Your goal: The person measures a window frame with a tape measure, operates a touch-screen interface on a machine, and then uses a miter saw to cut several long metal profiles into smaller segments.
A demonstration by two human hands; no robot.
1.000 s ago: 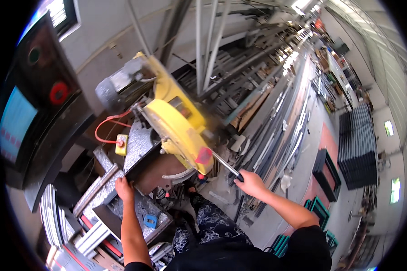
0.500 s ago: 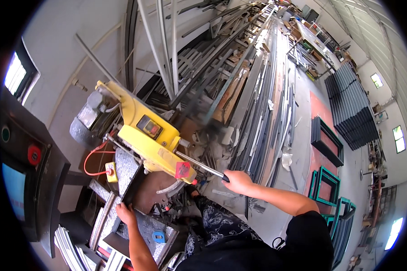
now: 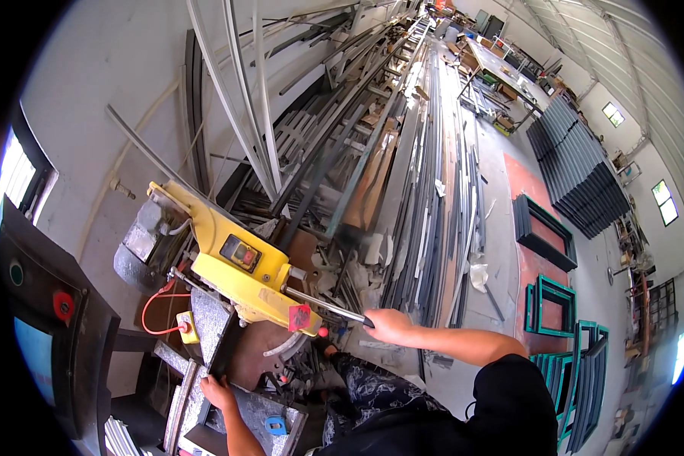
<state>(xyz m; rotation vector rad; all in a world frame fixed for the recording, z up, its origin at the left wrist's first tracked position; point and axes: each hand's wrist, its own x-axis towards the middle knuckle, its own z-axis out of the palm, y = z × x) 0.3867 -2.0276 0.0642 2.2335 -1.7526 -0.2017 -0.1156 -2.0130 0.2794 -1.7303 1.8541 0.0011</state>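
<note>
A yellow cut-off saw point(image 3: 232, 247) stands at centre left, with a grey motor point(image 3: 140, 243) behind it and a switch box on its top. My right hand point(image 3: 391, 327) is closed around the dark grip at the end of the saw's metal handle bar point(image 3: 319, 302), arm stretched out to the right. Below the saw head lies a round brown saw table point(image 3: 254, 353). My left hand point(image 3: 217, 391) is at the near end of a dark straight strip point(image 3: 222, 342) beside the table, fingers curled; what they grip is hidden. A blue tape measure point(image 3: 276, 425) sits just right of my left wrist.
A control panel point(image 3: 49, 319) with a red button rises at the left. A yellow switch box point(image 3: 188, 327) hangs on an orange cable. Long metal profiles point(image 3: 425, 220) cover the floor ahead. Green-edged frames point(image 3: 551, 304) and stacked dark frames point(image 3: 574, 167) stand at the right.
The whole view has shifted, so the saw and panel appear lower in it. Both hands keep their places, the right on the handle and the left beside the table.
</note>
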